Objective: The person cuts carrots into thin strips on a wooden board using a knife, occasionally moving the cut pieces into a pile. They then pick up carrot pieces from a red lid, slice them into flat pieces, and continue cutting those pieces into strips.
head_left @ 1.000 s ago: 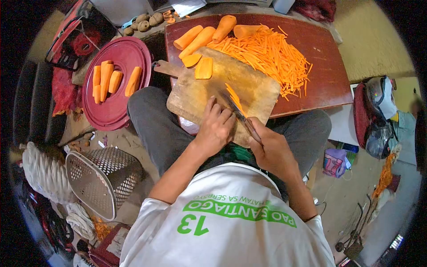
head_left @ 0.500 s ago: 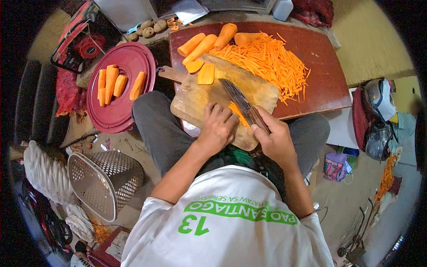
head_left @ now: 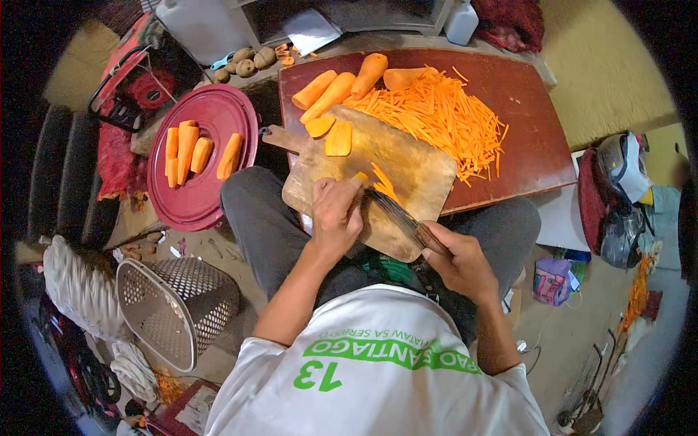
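My right hand [head_left: 462, 260] grips the handle of a dark-bladed knife [head_left: 396, 216], its blade slanting over the wooden cutting board [head_left: 414, 171]. On the board, my left hand [head_left: 337, 214] has its fingers curled, with a small orange carrot piece [head_left: 361, 176] at the fingertips. Just beyond the blade tip lie a few cut carrot strips [head_left: 383, 182]. Two flat carrot slices [head_left: 339, 139] rest near the board's handle. Behind the board, a large heap of carrot strips [head_left: 451, 120] and several peeled carrots [head_left: 336, 98] lie on the red tabletop [head_left: 534, 145].
A round red lid [head_left: 243, 116] at the left holds several peeled carrots [head_left: 187, 149]. Below it, a perforated basket [head_left: 211, 287] lies tipped on the floor. Potatoes [head_left: 246, 67] sit behind the lid. A purple bag [head_left: 552, 282] is on the floor at right.
My left hand has moved left, away from the blade. The knife has shifted down and nearer to me, uncovering the cut strips. The whole view has tilted slightly.
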{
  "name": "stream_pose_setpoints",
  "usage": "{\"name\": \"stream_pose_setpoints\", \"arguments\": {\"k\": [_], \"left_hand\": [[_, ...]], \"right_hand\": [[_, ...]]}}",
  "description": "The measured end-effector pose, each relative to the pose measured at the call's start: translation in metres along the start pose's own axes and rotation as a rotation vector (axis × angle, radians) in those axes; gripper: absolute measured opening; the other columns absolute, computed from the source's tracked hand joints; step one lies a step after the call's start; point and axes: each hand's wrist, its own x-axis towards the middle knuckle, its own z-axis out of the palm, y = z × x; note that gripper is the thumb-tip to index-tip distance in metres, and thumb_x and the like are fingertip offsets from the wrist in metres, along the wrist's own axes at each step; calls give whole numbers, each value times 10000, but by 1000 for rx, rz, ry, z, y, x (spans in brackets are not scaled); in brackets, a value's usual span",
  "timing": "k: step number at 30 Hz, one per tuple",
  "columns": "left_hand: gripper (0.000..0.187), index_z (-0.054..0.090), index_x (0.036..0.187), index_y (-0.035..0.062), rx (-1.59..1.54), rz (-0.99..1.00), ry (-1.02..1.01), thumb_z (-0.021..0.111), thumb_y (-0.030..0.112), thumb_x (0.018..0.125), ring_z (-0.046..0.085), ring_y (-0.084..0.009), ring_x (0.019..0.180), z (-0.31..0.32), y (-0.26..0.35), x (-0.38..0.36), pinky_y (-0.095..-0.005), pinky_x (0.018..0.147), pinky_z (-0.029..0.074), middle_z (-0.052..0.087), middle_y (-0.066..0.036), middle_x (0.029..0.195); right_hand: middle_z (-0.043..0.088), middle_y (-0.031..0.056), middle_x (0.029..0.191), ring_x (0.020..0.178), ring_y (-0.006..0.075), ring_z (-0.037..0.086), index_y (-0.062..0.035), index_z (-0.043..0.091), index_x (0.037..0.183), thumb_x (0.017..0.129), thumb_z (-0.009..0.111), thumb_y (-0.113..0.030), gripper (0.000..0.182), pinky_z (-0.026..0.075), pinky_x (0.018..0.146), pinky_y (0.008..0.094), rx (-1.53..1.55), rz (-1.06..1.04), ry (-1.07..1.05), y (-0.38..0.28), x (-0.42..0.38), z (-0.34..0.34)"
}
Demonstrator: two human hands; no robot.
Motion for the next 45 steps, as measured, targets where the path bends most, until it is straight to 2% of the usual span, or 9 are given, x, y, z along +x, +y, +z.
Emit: {"name": "stream_pose_setpoints", "arguments": {"k": [3,12,19,22,27,31,39,42,45], "left_hand": [[305,727,1105,15,45,12,56,780,-55,813,657,-341,903,-1,0,3,-448,907,470,717,-134,994],[216,718,1004,35,79,47,-67,826,-6,821,604,-316,836,-1,11,6,-427,835,445,619,-100,866],[170,784,1021,5,-49,-180,-124,846,37,866,707,-324,973,6,5,14,-391,910,533,738,-159,1053],[240,789,1103,22,-74,-116,-50,862,60,878,721,-322,1040,4,10,58,-374,952,550,737,-175,1114],[365,785,1166,51,127,126,-181,898,189,847,652,-344,1204,14,25,145,-442,1051,492,701,-155,1220],[561,784,1226,80,236,3,-500,908,435,810,566,-348,1343,56,2,181,-530,1140,378,677,-157,1320],[481,822,1117,99,371,312,-448,907,436,784,619,-345,1248,102,-17,208,-556,1057,376,702,-133,1274],[495,824,1117,100,276,139,-407,898,463,789,615,-340,1246,105,-25,207,-549,1051,373,697,-142,1270],[525,814,1173,115,273,253,-401,906,456,785,606,-339,1251,99,-12,193,-538,1029,377,691,-141,1264]], "right_hand": [[756,248,1138,1022,348,776,39,629,1393,959,701,-65,452,581,887,365,-158,-83,-6,13,24,-13],[785,232,1198,1105,216,764,37,647,1424,941,734,-93,508,572,945,344,-222,-50,124,53,133,-66],[769,215,1084,970,416,756,-99,664,1414,953,718,-193,474,606,834,517,-498,-328,360,54,119,-76],[756,200,1112,933,401,755,-90,616,1448,976,696,-171,485,601,809,532,-500,-442,426,54,115,-58],[726,129,1234,963,338,693,-102,666,1431,885,684,-67,548,571,845,449,-768,-432,355,42,97,-59],[701,91,1221,952,299,660,-122,667,1421,887,650,-115,534,549,834,430,-867,-467,377,41,88,-66],[659,57,1068,966,256,644,-122,706,1297,931,625,-195,381,547,826,396,-850,-531,429,50,90,-62],[658,58,1065,981,257,642,-129,704,1300,932,626,-194,382,547,833,402,-846,-533,432,50,90,-63],[657,58,1076,993,261,644,-129,702,1301,931,626,-192,383,547,839,408,-878,-489,396,52,91,-59]]}}
